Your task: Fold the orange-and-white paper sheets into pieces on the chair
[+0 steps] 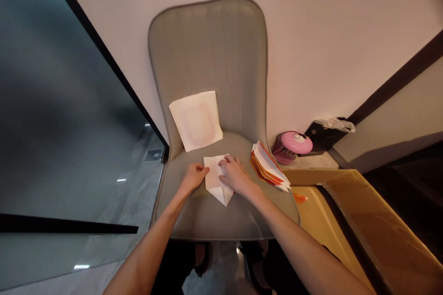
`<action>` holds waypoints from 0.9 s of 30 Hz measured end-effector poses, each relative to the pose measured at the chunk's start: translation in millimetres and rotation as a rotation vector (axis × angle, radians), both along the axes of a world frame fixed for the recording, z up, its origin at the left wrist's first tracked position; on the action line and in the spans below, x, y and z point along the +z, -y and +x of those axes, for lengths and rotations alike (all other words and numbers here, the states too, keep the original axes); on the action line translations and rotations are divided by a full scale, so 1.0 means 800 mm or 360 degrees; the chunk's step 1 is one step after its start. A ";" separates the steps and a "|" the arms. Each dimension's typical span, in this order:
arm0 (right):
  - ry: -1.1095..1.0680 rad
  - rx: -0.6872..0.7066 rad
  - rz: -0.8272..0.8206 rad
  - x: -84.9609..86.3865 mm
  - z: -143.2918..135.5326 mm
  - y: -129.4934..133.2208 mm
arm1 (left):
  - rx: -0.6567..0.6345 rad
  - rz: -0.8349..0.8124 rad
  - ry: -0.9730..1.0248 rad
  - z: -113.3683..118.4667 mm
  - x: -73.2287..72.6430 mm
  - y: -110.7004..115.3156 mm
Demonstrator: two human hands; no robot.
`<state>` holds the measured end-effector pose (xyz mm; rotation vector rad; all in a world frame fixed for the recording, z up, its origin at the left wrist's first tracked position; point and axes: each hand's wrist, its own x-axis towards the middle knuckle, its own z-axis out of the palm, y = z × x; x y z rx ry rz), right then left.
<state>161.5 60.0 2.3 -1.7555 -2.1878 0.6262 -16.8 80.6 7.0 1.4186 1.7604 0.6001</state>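
Observation:
A folded white sheet of paper [212, 179] lies on the chair seat, its lower end folded to a point towards me. My left hand [194, 176] is closed at the paper's left edge, thumb and fingers pinching it. Across the paper's right half rests my right hand [234, 173], its fingers apart and pressing on the surface, thumb held away from them. Behind the hands, a stack of square white sheets [197, 120] leans against the backrest. Right of my right hand, a pile of folded orange and white papers [268, 168] lies at the seat's edge.
The grey padded chair [207, 46] stands against a wall. To its right are an open cardboard box [377, 221], a pink round-topped device [296, 143] and a black box [320, 136] with clear plastic on it. A dark-framed glass panel [69, 101] fills the left.

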 end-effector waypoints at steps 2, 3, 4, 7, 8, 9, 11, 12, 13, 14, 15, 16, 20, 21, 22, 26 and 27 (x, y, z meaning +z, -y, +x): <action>-0.0100 0.0032 0.0022 -0.009 -0.002 -0.001 | 0.0045 0.0169 -0.0051 -0.001 -0.010 -0.008; -0.0159 0.0051 0.0037 -0.014 -0.002 -0.002 | 0.0067 0.0228 -0.0091 -0.001 -0.013 -0.010; -0.0213 0.0070 0.0050 -0.017 -0.002 -0.002 | 0.0084 0.0273 -0.0139 -0.001 -0.014 -0.011; -0.0312 0.0095 0.0080 -0.024 0.001 -0.003 | 0.0091 0.0361 -0.0285 -0.003 -0.014 -0.011; -0.0325 0.0092 0.0090 -0.025 0.002 -0.003 | 0.0075 0.0384 -0.0318 -0.004 -0.013 -0.011; -0.0333 0.0091 0.0099 -0.026 0.004 -0.003 | 0.0045 0.0404 -0.0341 -0.005 -0.012 -0.009; -0.0340 0.0084 0.0111 -0.028 0.008 -0.004 | -0.0021 0.0434 -0.0347 -0.007 -0.010 -0.006; -0.0341 0.0083 0.0113 -0.029 0.010 -0.004 | -0.0044 0.0449 -0.0332 -0.008 -0.009 -0.004; -0.0340 0.0086 0.0115 -0.030 0.012 -0.004 | -0.0062 0.0468 -0.0313 -0.008 -0.008 -0.003; -0.0333 0.0089 0.0116 -0.030 0.013 -0.004 | -0.0080 0.0490 -0.0295 -0.008 -0.006 -0.001; -0.0313 0.0087 0.0120 -0.030 0.015 -0.004 | -0.0102 0.0511 -0.0287 -0.007 -0.005 0.000; -0.0274 0.0085 0.0129 -0.029 0.016 -0.003 | -0.0132 0.0531 -0.0296 -0.006 -0.003 0.002; -0.0052 0.0127 0.0188 -0.017 0.016 0.000 | -0.0299 0.0589 -0.0465 0.001 0.004 0.009; -0.0022 0.0164 0.0185 -0.014 0.015 0.000 | -0.0323 0.0596 -0.0524 0.003 0.006 0.011; -0.0010 0.0204 0.0171 -0.011 0.014 0.001 | -0.0343 0.0593 -0.0575 0.004 0.007 0.013; -0.0022 0.0257 0.0108 -0.010 0.009 -0.001 | -0.0472 0.0582 -0.0695 0.007 0.008 0.016; -0.0036 0.0250 0.0102 -0.012 0.009 -0.002 | -0.0533 0.0601 -0.0726 0.007 0.007 0.016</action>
